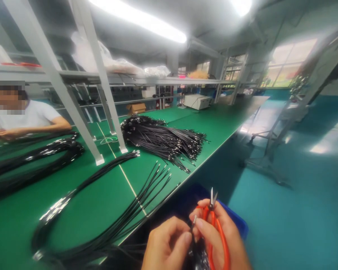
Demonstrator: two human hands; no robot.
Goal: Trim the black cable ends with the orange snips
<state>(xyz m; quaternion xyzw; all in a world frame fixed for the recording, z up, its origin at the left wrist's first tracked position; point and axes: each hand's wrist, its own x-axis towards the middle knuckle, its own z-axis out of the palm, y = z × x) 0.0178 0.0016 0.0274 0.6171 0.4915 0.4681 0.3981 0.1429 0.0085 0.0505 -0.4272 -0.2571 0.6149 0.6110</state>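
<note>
Red-handled scissors (pixel 220 234) rest in my right hand (pixel 224 228), blades pointing up and slightly parted. The thumb and a finger of that hand are close to the silvery tip of a black cable (pixel 193 225). My left hand (pixel 169 242) pinches the same cable just below its tip, beside the right hand. Both hands are past the table's front edge. Left of them, a loose bundle of black cables (pixel 129 215) fans out on the green table (pixel 95 206), its pale ends pointing away from me.
A big pile of black cables (pixel 163 138) lies further back. Shelf posts (pixel 108 86) rise from the table. A blue bin (pixel 238 221) is below my hands. At the left, a person in a white shirt (pixel 41 114) works behind more cables (pixel 30 161).
</note>
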